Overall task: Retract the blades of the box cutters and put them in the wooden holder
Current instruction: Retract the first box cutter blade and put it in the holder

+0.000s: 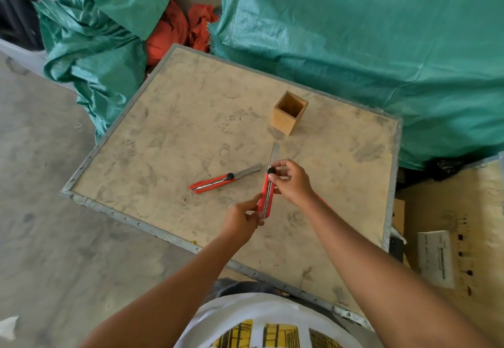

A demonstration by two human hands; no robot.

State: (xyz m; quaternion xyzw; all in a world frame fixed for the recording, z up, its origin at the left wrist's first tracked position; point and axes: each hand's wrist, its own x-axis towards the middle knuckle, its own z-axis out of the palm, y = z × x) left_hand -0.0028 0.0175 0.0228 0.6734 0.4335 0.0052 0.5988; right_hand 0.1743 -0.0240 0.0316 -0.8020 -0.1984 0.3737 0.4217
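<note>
I am gripping one box cutter (266, 197) above the tabletop (169, 140): left hand (241, 218) pinching its tail, right hand (290, 181) on the black knob. It is light and stiff; I am avoiding the sharp blade.

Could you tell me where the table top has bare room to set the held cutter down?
Bare: the far-left stretch beyond the lying cutter, and right of the wooden holder towards the table rim. Crowded: the middle, around both hands.

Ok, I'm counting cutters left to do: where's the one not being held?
In the head view, the loose box cutter lies blade-out on the table, left of both hands and nearer than the wooden holder.
</note>
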